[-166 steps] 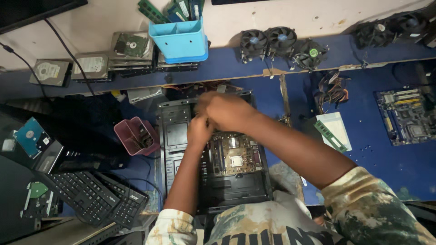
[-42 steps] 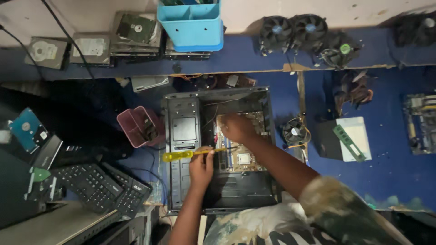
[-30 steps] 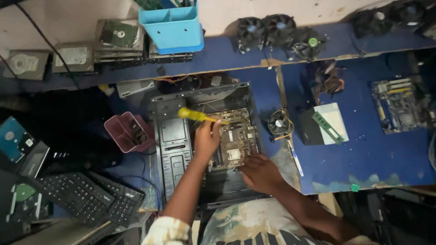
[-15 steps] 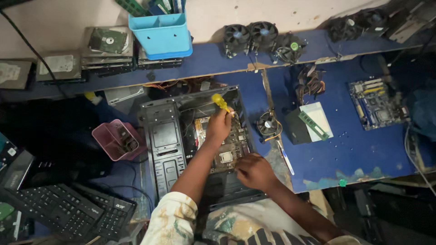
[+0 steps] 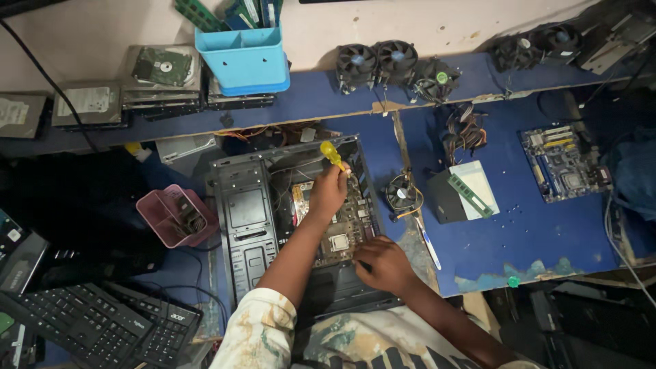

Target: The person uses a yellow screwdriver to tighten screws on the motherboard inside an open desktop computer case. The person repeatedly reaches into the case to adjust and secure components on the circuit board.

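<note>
my left hand [image 5: 328, 193] grips a yellow-handled screwdriver [image 5: 333, 156] over the green motherboard [image 5: 339, 219] inside the open black metal computer case [image 5: 287, 225] on the blue worktop [image 5: 519, 232]; my right hand [image 5: 383, 263] rests curled, holding nothing, on the case's near edge.

White rectangular labels [image 5: 87, 100] on grey hard drives [image 5: 89, 106] stacked along far shelf, left side. Small white label [image 5: 14, 234] on dark device at left edge. No packages, signs, screens.
</note>
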